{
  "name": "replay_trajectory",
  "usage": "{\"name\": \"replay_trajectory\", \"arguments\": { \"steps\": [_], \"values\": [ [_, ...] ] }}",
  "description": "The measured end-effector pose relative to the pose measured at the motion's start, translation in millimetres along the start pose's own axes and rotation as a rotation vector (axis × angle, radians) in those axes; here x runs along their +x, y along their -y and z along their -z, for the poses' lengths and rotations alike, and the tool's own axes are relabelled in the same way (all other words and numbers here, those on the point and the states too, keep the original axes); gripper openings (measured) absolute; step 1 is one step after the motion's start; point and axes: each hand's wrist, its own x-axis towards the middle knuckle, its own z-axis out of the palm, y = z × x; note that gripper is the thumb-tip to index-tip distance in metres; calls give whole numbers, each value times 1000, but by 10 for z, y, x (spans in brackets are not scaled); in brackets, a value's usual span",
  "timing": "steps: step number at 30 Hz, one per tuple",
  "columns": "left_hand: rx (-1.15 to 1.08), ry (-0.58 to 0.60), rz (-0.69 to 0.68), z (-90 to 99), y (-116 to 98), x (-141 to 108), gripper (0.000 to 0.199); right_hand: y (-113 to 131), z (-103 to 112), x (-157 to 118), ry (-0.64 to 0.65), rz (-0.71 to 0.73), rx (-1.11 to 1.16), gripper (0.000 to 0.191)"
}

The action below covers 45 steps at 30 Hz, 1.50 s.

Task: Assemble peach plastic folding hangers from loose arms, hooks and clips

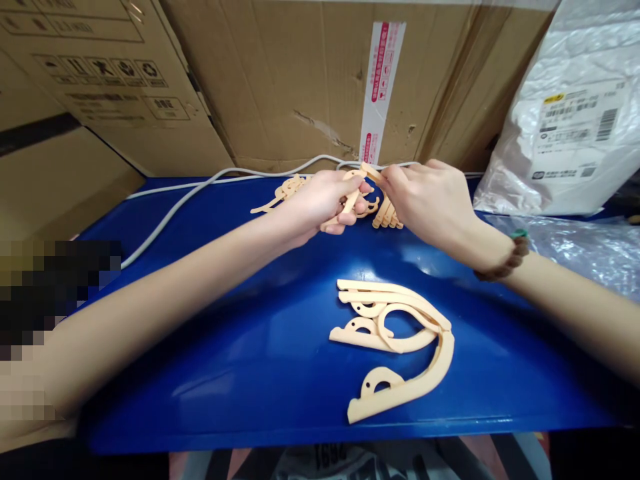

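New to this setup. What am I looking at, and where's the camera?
No machine here: these are a person's bare left hand and right hand. The single picture comes from a camera on their head, looking forward and down. Both hands grip peach-coloured parts; whether they're one piece or several is unclear. On the blue table, similar curved pieces lie nearer the person, with more beyond the hands. Cardboard boxes stand behind; a white package sits at right.
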Motion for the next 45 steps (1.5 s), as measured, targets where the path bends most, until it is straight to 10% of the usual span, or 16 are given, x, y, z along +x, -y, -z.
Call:
{"name": "replay_trajectory", "arguments": {
  "steps": [7, 13, 19, 26, 34, 45],
  "values": [
    [409, -226, -441, 52, 168, 45, 21, -19, 107, 122, 259, -287, 606, 29],
    [532, -322, -266, 539, 33, 232, 30, -244, 170, 189, -44, -383, 748, 18],
    [511, -427, -76, 926, 94, 350, 8, -428, 75, 139, -189, -99, 269, 20],
    [512, -451, -67, 1073, 254, 451, 18, -454, -72, 78, 50, 132, -216, 23],
    [773, -468, -275, 933, 186, 397, 18, -517, -20, 105, 199, 239, -245, 22],
    [929, 28, -542, 328, 234, 66, 13, -531, -54, 86, 261, 300, -210, 21]
  ]
}}
